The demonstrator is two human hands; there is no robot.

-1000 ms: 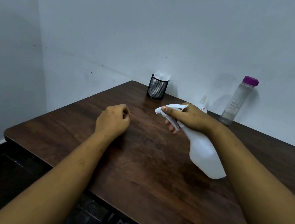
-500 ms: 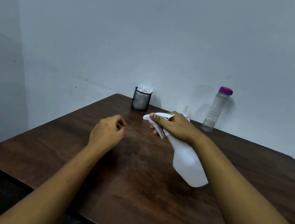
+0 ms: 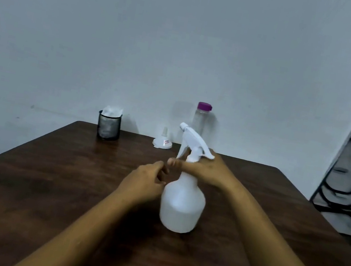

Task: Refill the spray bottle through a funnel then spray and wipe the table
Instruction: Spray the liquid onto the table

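Observation:
A white spray bottle stands upright in the middle of the dark wooden table. My right hand grips its neck just under the trigger head. Just left of the bottle's shoulder, my left hand has its fingers loosely curled and holds nothing; whether it touches the bottle I cannot tell. A small white funnel sits upside down near the table's far edge. Behind the funnel and the sprayer head stands a clear water bottle with a purple cap.
A black mesh cup holding white cloth or tissue stands at the far left of the table by the wall. A dark metal frame leans on the floor to the right of the table.
The spray bottle went from tilted and held above the table to standing upright on it. My left hand moved right toward the bottle. The view swung right.

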